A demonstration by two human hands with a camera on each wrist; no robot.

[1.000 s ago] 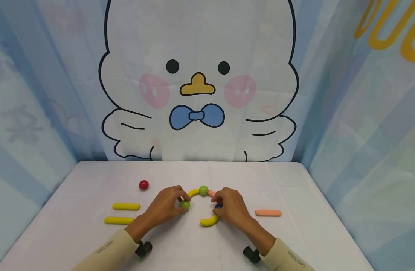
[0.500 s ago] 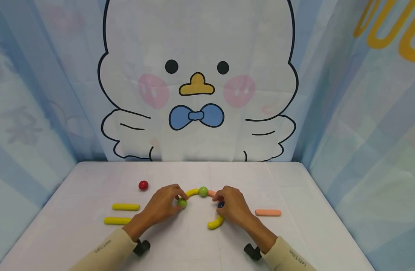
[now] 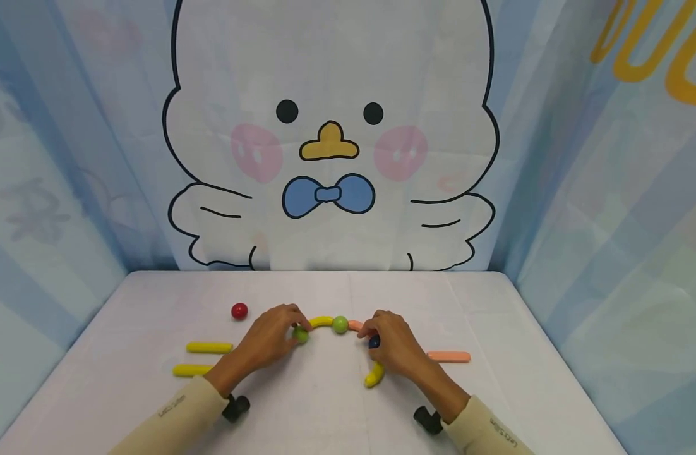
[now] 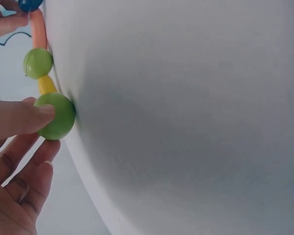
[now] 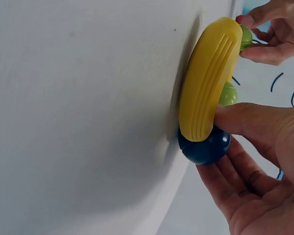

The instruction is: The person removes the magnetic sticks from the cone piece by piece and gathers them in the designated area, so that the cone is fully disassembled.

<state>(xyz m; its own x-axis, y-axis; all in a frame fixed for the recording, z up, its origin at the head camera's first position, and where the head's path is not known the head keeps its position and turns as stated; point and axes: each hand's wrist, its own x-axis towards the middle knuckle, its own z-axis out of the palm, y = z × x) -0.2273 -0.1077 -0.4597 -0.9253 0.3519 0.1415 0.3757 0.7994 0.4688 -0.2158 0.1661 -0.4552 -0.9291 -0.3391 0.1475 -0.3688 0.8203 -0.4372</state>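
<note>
White worktop [image 3: 496,404] fills the head view, and on it runs a chain of pieces: a green end ball [image 3: 300,335], a short yellow curved stick [image 3: 321,321], a green middle ball [image 3: 340,325], an orange curved stick [image 3: 356,325], a dark blue ball [image 3: 373,342] and a yellow curved stick [image 3: 374,375] trailing toward the person. Left hand [image 3: 268,344] pinches the green end ball with curled fingers; right hand [image 3: 396,347] has its grip curled about the dark blue ball. Off to the left lie a red ball [image 3: 239,310] and two straight yellow sticks [image 3: 209,347], well apart from the chain; a straight orange stick [image 3: 449,357] lies just right of the right hand.

Left wrist view: the thumb [image 4: 19,116] presses on the green end ball [image 4: 55,116], the other fingers curled beneath it, and the chain runs on past the short yellow stick [image 4: 46,84] to the green middle ball [image 4: 37,62] and orange stick [image 4: 37,30].

Right wrist view: the thumb [image 5: 255,120] and fingers clasp the dark blue ball [image 5: 204,146], which touches the end of the ridged yellow curved stick [image 5: 206,81]; the left hand [image 5: 274,29] shows beyond.
</note>
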